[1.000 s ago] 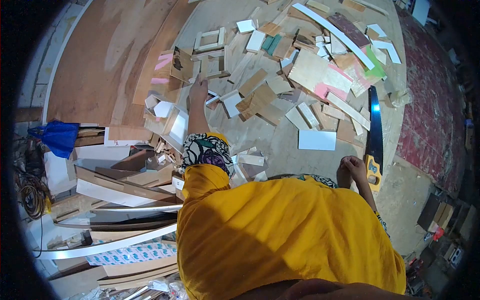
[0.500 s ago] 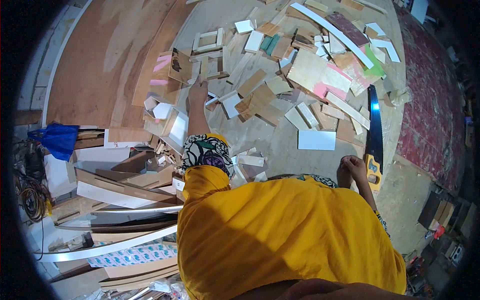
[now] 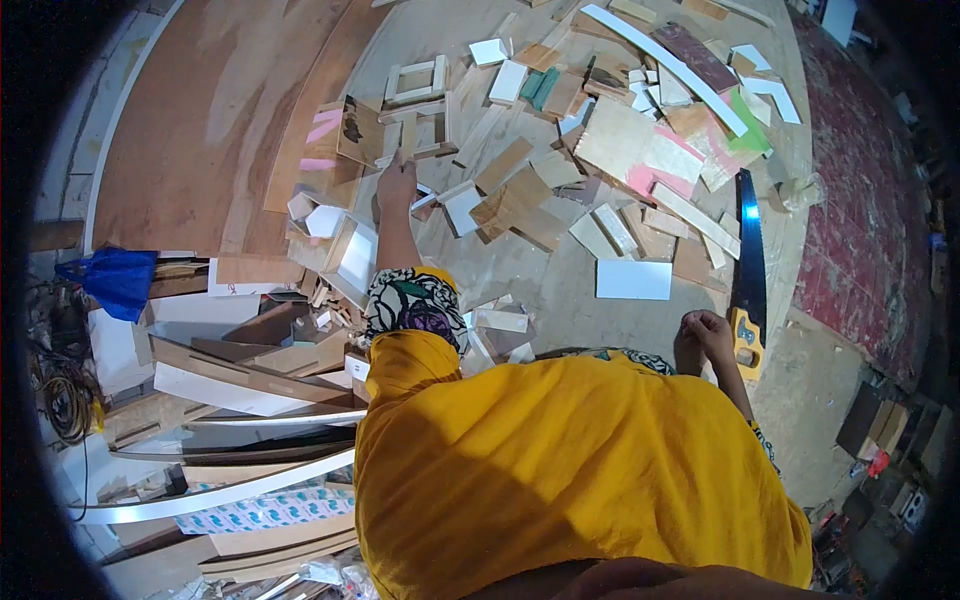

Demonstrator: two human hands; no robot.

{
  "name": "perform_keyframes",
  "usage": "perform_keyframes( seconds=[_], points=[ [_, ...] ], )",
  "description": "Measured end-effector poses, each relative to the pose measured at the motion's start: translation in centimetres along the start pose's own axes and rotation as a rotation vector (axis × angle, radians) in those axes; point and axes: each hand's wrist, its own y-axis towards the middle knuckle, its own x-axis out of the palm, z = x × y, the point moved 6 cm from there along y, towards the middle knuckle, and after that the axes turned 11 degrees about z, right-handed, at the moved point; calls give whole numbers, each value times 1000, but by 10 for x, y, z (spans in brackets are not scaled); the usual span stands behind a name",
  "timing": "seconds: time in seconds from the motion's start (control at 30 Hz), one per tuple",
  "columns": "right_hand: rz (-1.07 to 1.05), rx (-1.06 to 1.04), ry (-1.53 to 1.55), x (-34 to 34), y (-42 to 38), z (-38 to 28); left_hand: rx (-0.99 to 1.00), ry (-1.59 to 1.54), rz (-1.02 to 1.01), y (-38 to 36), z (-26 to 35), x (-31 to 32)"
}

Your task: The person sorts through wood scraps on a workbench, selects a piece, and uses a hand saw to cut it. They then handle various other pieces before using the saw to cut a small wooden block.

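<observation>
My left hand [image 3: 397, 182] is stretched far forward, closed on one end of a small wooden strip [image 3: 408, 134]. The strip lies against a small wooden frame [image 3: 449, 120], and a second such frame [image 3: 417, 82] is just beyond it. A thin board with a dark patch [image 3: 360, 131] lies left of the strip. My right hand [image 3: 708, 330] is curled into a loose fist near the table's front edge, and nothing shows in it. Beside it, a handsaw [image 3: 748, 255] lies with its yellow handle toward me, apart from the fingers.
Wood offcuts cover the worktable, among them a white rectangle [image 3: 634, 280], a pink-edged board [image 3: 638, 148] and a long white curved strip [image 3: 665, 70]. Large plywood sheets [image 3: 200, 130] lie at left. Below them are stacked boards [image 3: 250, 360] and a blue bag [image 3: 112, 280].
</observation>
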Motion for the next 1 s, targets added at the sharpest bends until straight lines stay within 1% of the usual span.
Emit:
perform_keyframes(
  seconds=[0.2, 0.27, 0.47, 0.53, 0.6, 0.7, 0.77, 0.87, 0.93, 1.0],
  points=[
    [0, 8, -34, 1, -4, -11, -20, -14, -4, -4, 4, -4],
    [3, 8, -30, 1, -6, -16, 15, -24, 57, -3, 3, -4],
    [6, 13, -56, 1, -6, -17, 24, -81, 94, -9, 7, -10],
    [18, 16, -72, 0, -4, -13, 7, -56, 72, -7, 5, -9],
    [12, 25, -25, 1, -3, -11, -10, -31, 51, -5, 1, -7],
    [-4, 22, -17, 1, -5, -15, 25, -86, 33, -2, -2, -2],
    [-6, 18, -12, 1, -3, -9, 70, -56, 89, -1, -2, -4],
    [2, 16, -35, 0, -2, -8, 42, -66, 42, -1, -2, -3],
    [14, 16, -62, 0, -3, -9, 72, -74, 62, 0, -3, -3],
    [-3, 46, 12, 1, -3, -9, 101, -82, 82, 0, -2, -4]
  ],
)
